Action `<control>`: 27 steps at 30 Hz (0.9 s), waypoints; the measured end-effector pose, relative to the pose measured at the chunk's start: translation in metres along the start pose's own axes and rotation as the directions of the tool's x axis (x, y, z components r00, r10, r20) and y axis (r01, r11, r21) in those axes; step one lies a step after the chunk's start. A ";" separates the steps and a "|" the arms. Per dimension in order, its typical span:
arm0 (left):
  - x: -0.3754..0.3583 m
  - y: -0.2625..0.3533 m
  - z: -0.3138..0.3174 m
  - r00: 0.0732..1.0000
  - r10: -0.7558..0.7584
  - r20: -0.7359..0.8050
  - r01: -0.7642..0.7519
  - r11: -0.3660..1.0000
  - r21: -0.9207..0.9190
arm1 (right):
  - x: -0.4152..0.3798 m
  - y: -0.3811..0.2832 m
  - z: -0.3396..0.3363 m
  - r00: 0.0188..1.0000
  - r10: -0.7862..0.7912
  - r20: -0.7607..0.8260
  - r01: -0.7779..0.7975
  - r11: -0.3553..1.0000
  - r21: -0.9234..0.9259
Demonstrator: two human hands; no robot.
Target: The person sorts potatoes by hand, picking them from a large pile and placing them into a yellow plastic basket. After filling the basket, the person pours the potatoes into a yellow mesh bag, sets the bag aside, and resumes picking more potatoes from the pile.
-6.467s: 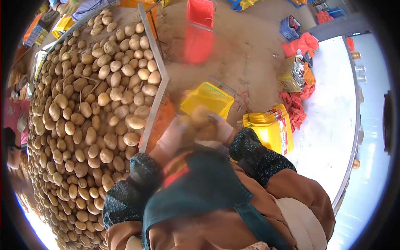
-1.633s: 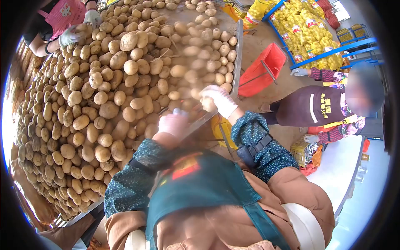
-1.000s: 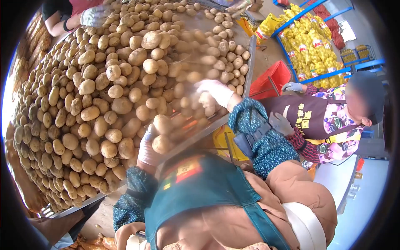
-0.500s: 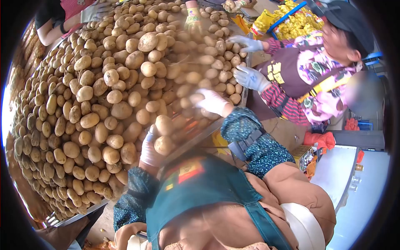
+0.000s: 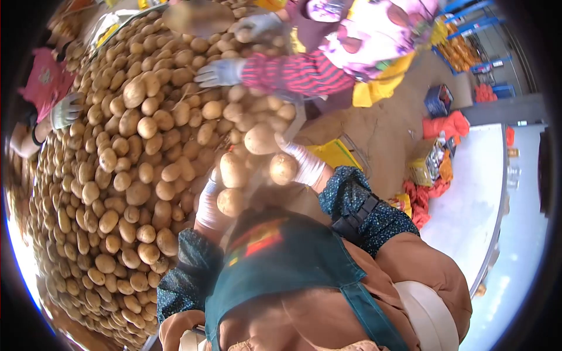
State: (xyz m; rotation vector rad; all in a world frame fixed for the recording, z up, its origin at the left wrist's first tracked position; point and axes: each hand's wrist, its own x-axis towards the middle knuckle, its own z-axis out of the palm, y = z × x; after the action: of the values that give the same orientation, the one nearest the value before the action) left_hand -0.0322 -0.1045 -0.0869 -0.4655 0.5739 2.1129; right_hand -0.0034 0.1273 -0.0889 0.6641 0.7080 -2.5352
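In a pale glove, my left hand point(image 5: 211, 205) is closed around two potatoes point(image 5: 233, 170), one above the other, close in front of the apron. My right hand point(image 5: 305, 162), also gloved, grips two more potatoes point(image 5: 261, 139), the larger one at the fingertips and a rounder one near the palm. Both hands are just past the near edge of a big heap of brown potatoes point(image 5: 137, 193), their held potatoes a short gap apart. The palms and some fingers are hidden behind the potatoes.
A co-worker's gloved hand point(image 5: 219, 73) rests on the heap ahead, with a striped sleeve point(image 5: 293, 73) reaching across. Another person's gloved hand point(image 5: 67, 111) lies at the left. On the right stand a white table point(image 5: 465, 199) and red bags point(image 5: 446, 124). A yellow bag point(image 5: 335, 154) lies beyond my right hand.
My right hand has come back from the heap and now holds two potatoes. My left hand keeps its two. The view has turned, and the co-worker's arm reaches farther over the heap.
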 end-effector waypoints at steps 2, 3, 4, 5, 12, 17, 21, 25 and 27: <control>0.014 -0.008 -0.001 0.993 -0.085 0.078 0.084 0.996 0.014 | -0.016 0.001 -0.021 1.000 0.004 0.024 -0.005 0.999 0.034; 0.021 -0.013 0.004 0.985 -0.126 0.118 0.126 0.992 0.006 | -0.027 0.000 -0.025 1.000 -0.017 0.012 0.017 0.998 0.068; 0.027 -0.019 0.009 0.974 -0.167 0.155 0.169 0.986 -0.002 | -0.038 -0.001 -0.031 0.997 -0.062 -0.035 0.064 0.996 0.058; 0.034 -0.024 0.013 0.967 -0.213 0.142 0.213 0.977 0.012 | -0.050 -0.003 -0.036 0.991 -0.107 -0.082 0.111 0.993 0.043; 0.089 -0.097 0.012 0.846 -0.530 0.065 0.521 0.846 0.115 | -0.115 0.012 -0.147 0.821 -0.195 -0.537 0.336 0.924 0.180; 0.158 -0.176 -0.021 0.722 -0.675 0.155 0.659 0.738 0.147 | -0.132 0.030 -0.223 0.661 -0.087 -0.746 0.321 0.931 0.176; 0.143 -0.183 0.042 0.803 -0.596 0.002 0.524 0.708 0.474 | -0.149 0.032 -0.250 0.615 -0.458 -0.641 0.161 0.870 -0.467; 0.117 -0.131 0.035 0.940 -0.314 -0.130 0.301 0.590 0.749 | -0.132 0.005 -0.241 0.549 -0.226 -0.805 0.117 0.974 -0.194; 0.102 -0.104 0.022 0.962 -0.218 -0.163 0.249 0.461 0.852 | -0.107 -0.008 -0.205 0.586 -0.276 -0.762 0.007 0.942 -0.335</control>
State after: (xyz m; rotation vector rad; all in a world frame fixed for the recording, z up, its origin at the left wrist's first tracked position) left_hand -0.0046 0.0278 -0.1454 0.0335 1.4113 1.2809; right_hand 0.1449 0.2784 -0.1831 1.7415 1.4599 -2.0687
